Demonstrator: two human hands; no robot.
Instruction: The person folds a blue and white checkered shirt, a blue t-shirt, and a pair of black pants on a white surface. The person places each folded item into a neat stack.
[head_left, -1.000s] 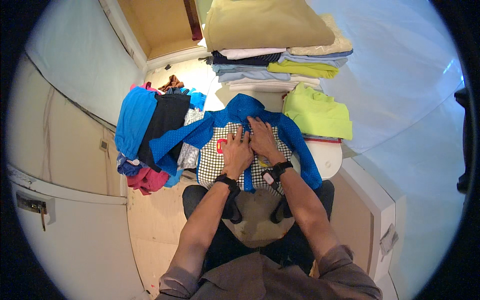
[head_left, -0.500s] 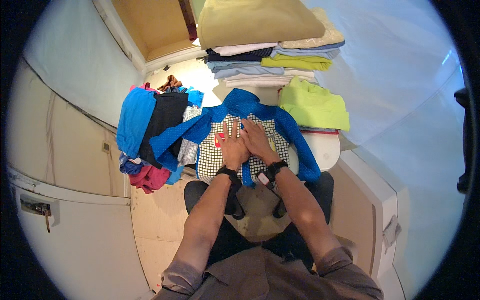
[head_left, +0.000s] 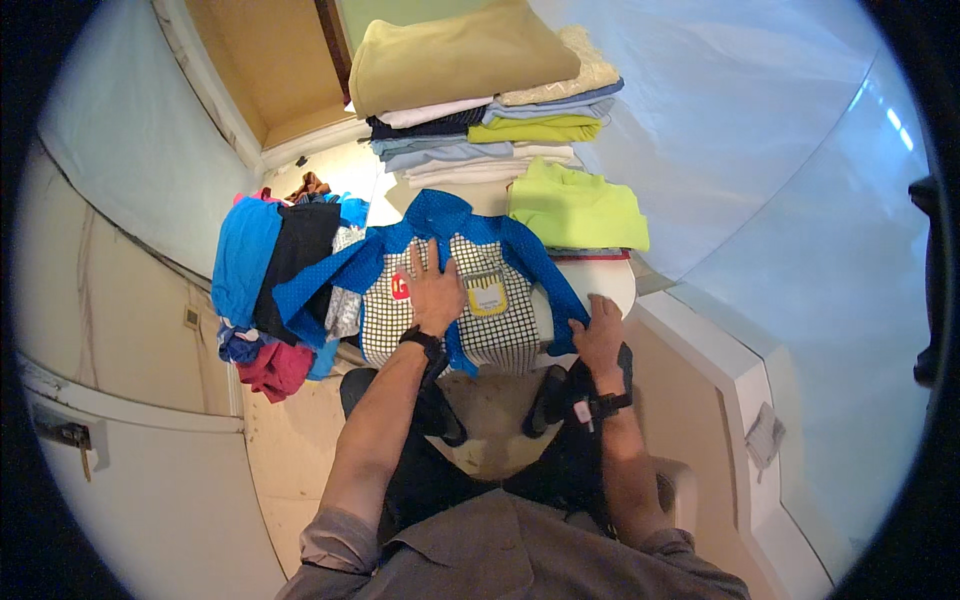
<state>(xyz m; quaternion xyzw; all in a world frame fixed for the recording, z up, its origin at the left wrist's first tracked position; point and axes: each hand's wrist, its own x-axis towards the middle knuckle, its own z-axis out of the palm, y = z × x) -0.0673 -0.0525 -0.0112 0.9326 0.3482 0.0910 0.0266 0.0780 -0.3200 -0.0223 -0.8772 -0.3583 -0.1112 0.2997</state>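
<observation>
Shirt and desk edge: While its left sleeve lies against the clothes heap, the blue-and-grid shirt (head_left: 500, 332) is spread on the desk (head_left: 619, 284), its hem at the near edge, above the person's knees.
Open room: a bare strip of white desk runs along the right corner, beyond the right sleeve; the left side is crowded by the heap (head_left: 246, 255), and the lime garment (head_left: 578, 210) stands close behind the right shoulder.
Left hand: lies on the shirt front (head_left: 437, 298), palm down, fingers spread and gripping nothing.
Right hand: at the right cuff (head_left: 600, 342), fingers stretched over the desk corner, thumb by the cloth — whether it pinches the cuff I cannot tell.
Change from half a second ago: the right hand has left the chest for the cuff, baring the yellow patch (head_left: 487, 294); the left has stayed on the front. The whole view has swung, so the piles sit further left.
Desk surface: white, with a rounded corner; the tall folded stack (head_left: 470, 155) rises at the back, a tan cloth (head_left: 460, 62) on top.
Room: pale floor (head_left: 285, 460) to the left, a white door (head_left: 140, 480) with a metal latch beyond — pale blue sheeting (head_left: 740, 130) on the right.
</observation>
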